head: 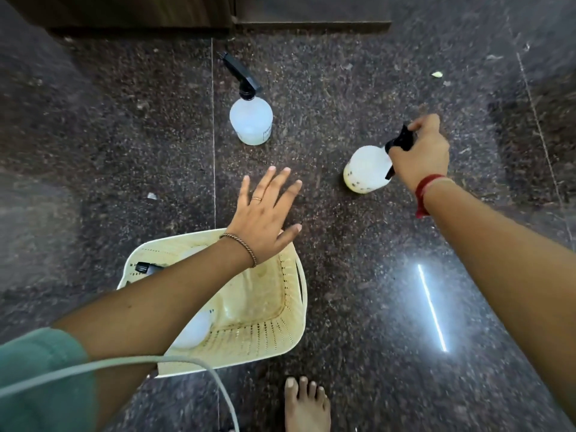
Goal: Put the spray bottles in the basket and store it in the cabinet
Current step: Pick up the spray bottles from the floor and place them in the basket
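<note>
Overhead, tilted spray bottle point(367, 168), nozzle away, in right hand point(420, 154).

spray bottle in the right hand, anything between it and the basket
The left hand and forearm stretch across the basket, covering much of its opening. The spray bottle held by the right hand has only bare floor between it and the basket's near rim; the arm is the obstacle.

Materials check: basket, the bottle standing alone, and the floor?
Basket: looks like cream moulded plastic, matte, with perforated walls and a stained bottom. Lone bottle: translucent white plastic body, by the look of it, with a black plastic trigger head. Floor: dark speckled polished stone, probably granite; it mirrors a light strip.
</note>
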